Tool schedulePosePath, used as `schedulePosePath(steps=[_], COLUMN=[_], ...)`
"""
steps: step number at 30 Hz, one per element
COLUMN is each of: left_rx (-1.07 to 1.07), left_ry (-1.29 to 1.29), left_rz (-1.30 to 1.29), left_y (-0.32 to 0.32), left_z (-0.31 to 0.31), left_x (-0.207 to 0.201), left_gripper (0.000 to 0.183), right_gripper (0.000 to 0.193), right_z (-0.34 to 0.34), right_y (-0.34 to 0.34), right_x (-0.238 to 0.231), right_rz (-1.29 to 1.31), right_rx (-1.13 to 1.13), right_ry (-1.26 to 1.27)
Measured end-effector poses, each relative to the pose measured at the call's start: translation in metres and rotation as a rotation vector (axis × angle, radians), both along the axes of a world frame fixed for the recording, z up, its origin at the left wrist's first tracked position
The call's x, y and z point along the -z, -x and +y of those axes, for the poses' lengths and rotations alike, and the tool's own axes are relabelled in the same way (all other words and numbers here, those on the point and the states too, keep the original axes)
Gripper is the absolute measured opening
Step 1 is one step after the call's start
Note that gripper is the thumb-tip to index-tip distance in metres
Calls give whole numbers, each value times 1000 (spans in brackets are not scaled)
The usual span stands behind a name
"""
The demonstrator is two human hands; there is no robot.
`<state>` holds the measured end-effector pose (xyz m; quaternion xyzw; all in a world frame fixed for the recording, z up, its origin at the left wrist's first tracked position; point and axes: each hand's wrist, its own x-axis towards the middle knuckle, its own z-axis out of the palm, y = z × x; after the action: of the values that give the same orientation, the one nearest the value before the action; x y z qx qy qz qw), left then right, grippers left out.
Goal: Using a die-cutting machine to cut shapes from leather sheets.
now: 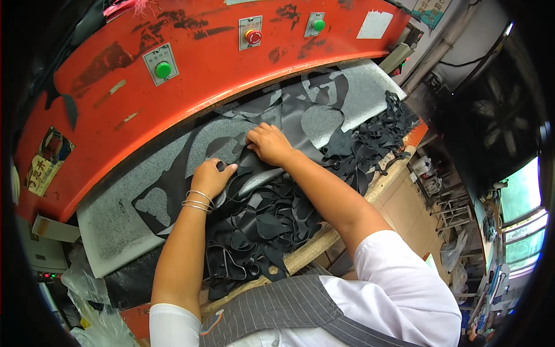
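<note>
A black leather-like sheet [296, 124], full of cut-out holes, lies across the pale grey cutting board [110, 231]. My right hand [270, 144] is closed, its curled fingertips pinching the sheet near the middle of the board. Lower and to the left, my left hand [211, 178], with thin bangles at the wrist, has its thumb and fingers bent round a small dark piece; its kind is hidden. Right below both hands, a heap of black offcuts [266, 222] covers the board's near side. Some strips curl up against my left wrist.
Behind the board stands a red press beam [133, 110] with a green button [163, 70], a red knob [253, 37] and another green button [318, 25]. A wooden rail [312, 251] edges the near side. Clear plastic bags [87, 283] hang lower left; a large fan [500, 107] stands right.
</note>
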<state>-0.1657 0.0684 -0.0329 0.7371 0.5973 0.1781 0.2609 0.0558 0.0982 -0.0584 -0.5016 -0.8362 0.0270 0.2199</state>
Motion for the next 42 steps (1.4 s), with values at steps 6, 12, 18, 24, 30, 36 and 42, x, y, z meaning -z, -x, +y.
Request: schedulePosePath(steps=[6,12,18,24,30,36,42], left_rx=[-48,-149,132,59,9,94,68], left_ry=[50,-118,-47,-137,0,14,-13], left_rz=[92,-41,-58,248,90,117,120], left_y=[-6,32,2,12,22,16,9], left_z=[16,50,-2,4,34,38,35], left_x=[14,1,-54,-12,-2,-16,2], left_gripper=[54,37,35,37,33,39,50], right_gripper=[41,32,36,35,13,11,18], right_z=[-22,-128,-224,-211,-199,-166,-73], right_y=[-49,-145,-172,-128,-147,-89,12], right_x=[-35,-27,-11,-26,-20,-50,-21], right_rz=[248,173,52,67,-56,294,144], right_rx=[52,342,467,302,427,304,-26], right_ry=[-253,-64,191,248,263,21,40])
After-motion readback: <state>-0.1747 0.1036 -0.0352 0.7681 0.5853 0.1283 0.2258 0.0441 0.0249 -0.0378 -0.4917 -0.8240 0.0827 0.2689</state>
